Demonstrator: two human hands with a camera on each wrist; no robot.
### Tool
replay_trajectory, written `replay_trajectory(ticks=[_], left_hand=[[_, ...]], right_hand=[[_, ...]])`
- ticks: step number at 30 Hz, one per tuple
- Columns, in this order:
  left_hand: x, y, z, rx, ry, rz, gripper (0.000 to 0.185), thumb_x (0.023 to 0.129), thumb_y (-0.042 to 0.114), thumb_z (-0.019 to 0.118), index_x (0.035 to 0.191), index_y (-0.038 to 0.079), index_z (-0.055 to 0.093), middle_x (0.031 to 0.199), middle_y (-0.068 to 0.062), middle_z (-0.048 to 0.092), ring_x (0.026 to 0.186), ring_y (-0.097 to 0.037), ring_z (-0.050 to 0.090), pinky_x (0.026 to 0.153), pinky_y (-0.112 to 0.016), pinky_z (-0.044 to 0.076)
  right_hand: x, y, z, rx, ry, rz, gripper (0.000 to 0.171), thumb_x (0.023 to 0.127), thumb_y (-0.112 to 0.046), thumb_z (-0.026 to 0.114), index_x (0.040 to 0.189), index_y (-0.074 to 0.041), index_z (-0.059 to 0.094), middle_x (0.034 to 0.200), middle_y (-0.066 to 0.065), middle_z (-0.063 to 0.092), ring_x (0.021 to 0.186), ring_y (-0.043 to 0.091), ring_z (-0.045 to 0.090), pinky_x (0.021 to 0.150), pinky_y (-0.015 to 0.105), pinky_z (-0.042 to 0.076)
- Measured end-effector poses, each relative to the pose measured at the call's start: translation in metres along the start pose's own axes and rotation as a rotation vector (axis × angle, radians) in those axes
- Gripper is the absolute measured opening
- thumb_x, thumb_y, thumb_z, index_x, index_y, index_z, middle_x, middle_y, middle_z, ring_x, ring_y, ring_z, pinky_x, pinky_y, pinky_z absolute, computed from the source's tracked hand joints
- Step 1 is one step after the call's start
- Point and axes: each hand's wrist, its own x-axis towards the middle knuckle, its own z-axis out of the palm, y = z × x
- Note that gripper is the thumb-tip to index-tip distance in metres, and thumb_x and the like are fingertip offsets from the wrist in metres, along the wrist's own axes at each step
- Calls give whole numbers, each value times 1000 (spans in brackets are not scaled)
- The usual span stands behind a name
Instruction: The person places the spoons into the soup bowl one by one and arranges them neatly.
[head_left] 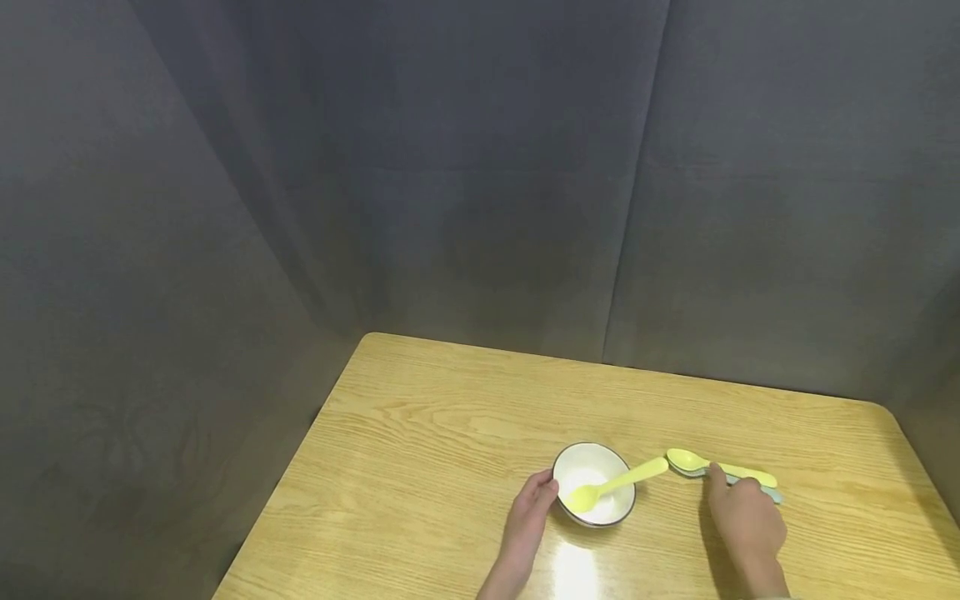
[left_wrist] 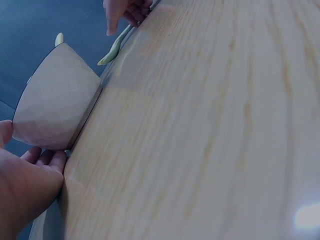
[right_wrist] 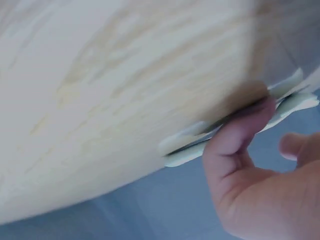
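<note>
Resting against the white bowl (head_left: 594, 483) near the table's (head_left: 420, 433) front edge, the left hand (head_left: 531, 515) has its fingers lying relaxed along the bowl's outer wall. A yellow spoon (head_left: 617, 484) sits in the bowl, handle over the rim. Just to the right, the right hand (head_left: 742, 517) presses fingertips onto the stacked spoons (head_left: 720, 472) lying flat, fingers extended, not wrapped around them.

Dim, soft overhead light; glare on table (head_left: 450, 400); wrist views blurred.
</note>
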Motion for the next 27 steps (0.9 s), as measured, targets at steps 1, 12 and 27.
replay_trajectory(ticks=[1, 12, 27], left_hand=[[0, 0, 0, 1, 2, 3, 52, 105, 49, 51, 142, 13, 59, 144, -8, 61, 140, -41, 47, 109, -81, 25], [0, 0, 0, 1, 8, -7, 51, 104, 49, 53, 141, 14, 60, 141, -6, 63, 135, -37, 52, 108, -81, 27], [-1, 1, 1, -16, -4, -1, 53, 105, 47, 52, 143, 11, 57, 141, -4, 62, 140, -36, 48, 116, -67, 32]], right_hand=[[1, 2, 0, 17, 13, 11, 67, 110, -49, 35, 62, -2, 46, 49, 3, 42, 43, 17, 40, 37, 26, 33], [8, 4, -6, 67, 24, 98, 72, 105, -41, 49, 112, 30, 40, 61, 15, 48, 51, 26, 49, 43, 33, 40], [10, 9, -6, 161, 52, 16, 55, 102, -30, 59, 119, 22, 46, 65, 12, 54, 50, 21, 50, 44, 32, 41]])
